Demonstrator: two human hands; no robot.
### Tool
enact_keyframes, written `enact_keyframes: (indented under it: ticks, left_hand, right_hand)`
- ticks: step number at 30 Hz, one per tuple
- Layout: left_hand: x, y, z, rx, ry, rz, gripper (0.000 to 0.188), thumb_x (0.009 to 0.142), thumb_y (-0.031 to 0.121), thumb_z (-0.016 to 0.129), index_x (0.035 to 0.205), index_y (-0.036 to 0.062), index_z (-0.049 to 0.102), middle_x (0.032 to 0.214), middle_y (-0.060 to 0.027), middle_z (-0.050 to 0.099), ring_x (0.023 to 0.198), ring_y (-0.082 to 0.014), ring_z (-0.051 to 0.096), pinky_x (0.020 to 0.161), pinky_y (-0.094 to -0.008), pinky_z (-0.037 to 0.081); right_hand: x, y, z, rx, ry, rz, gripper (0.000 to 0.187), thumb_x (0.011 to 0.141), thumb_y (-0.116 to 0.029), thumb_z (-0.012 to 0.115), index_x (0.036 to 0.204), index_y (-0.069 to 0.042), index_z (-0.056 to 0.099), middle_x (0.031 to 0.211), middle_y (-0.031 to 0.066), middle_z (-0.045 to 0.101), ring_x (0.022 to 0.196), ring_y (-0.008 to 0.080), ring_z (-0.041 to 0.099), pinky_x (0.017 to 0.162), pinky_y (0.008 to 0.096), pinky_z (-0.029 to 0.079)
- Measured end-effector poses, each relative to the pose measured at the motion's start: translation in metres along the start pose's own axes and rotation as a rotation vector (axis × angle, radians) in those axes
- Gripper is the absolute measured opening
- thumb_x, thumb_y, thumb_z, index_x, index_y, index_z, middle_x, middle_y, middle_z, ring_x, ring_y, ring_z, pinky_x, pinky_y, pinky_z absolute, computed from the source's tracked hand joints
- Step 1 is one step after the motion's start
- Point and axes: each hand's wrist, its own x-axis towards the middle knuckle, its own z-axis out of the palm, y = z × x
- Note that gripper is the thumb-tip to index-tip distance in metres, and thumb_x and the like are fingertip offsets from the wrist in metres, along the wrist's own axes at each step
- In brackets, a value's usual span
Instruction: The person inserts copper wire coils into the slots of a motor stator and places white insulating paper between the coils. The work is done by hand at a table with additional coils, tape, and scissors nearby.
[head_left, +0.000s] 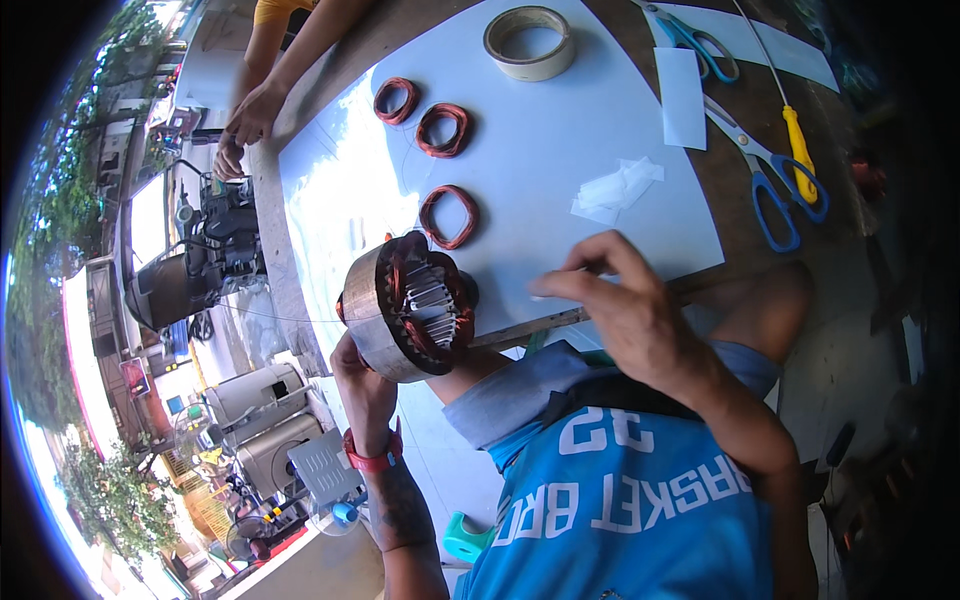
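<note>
My left hand (362, 390) grips a motor stator (368, 315) from below and holds it tilted by the near edge of the table. Copper windings and white slot liners show inside its steel ring. To the right of the stator, my right hand (640, 325) is raised with thumb and index finger pinched together. A tiny pale bit seems to show at those fingertips, too small to name. Beyond the stator lie three copper wire coils: one close by (473, 217), one farther (462, 130) and one farthest (413, 100). Several small white paper strips (618, 188) form a loose pile beyond my right hand.
A white sheet (560, 130) covers much of the table. A tape roll (535, 68) stands at its far side. On the right are blue-handled scissors (772, 205), teal-handled scissors (722, 65) and a yellow-handled screwdriver (796, 145). Another person's hands (255, 112) rest at the far left corner.
</note>
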Motion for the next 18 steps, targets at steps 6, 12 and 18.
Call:
enact_keyframes:
  ticks: [6, 12, 18]
  left_hand:
    - [-0.011, 0.006, -0.003, -0.005, -0.019, -0.062, 0.029, 0.095, 0.013, 0.081, 0.116, -0.0053, 0.074, 0.103, -0.0037, 0.078, 0.094, -0.0072, 0.068, 0.084, -0.0263, 0.054]
    - [-0.028, 0.006, 0.003, -0.150, 0.019, -0.063, 0.037, 0.102, 0.013, 0.074, 0.132, -0.0060, 0.064, 0.113, -0.0099, 0.077, 0.102, -0.0134, 0.071, 0.093, -0.0302, 0.055]
    - [-0.034, 0.002, 0.005, -0.208, -0.017, -0.046, 0.040, 0.106, 0.011, 0.067, 0.141, -0.0072, 0.060, 0.121, -0.0086, 0.075, 0.110, -0.0109, 0.067, 0.098, -0.0287, 0.052]
  right_hand:
    - [0.035, -0.013, 0.066, 0.128, 0.156, -0.070, 0.037, 0.087, 0.004, 0.076, 0.122, -0.006, 0.066, 0.105, 0.0109, 0.073, 0.092, 0.0282, 0.070, 0.089, 0.0403, 0.059]
    - [0.029, -0.009, 0.079, -0.051, 0.053, -0.106, 0.041, 0.084, 0.000, 0.080, 0.123, -0.006, 0.069, 0.102, 0.0068, 0.075, 0.098, 0.0257, 0.070, 0.091, 0.0400, 0.057]
    - [0.023, -0.007, 0.085, -0.082, 0.062, -0.131, 0.050, 0.085, 0.000, 0.077, 0.133, -0.009, 0.071, 0.104, 0.0072, 0.072, 0.099, 0.0256, 0.069, 0.091, 0.0397, 0.055]
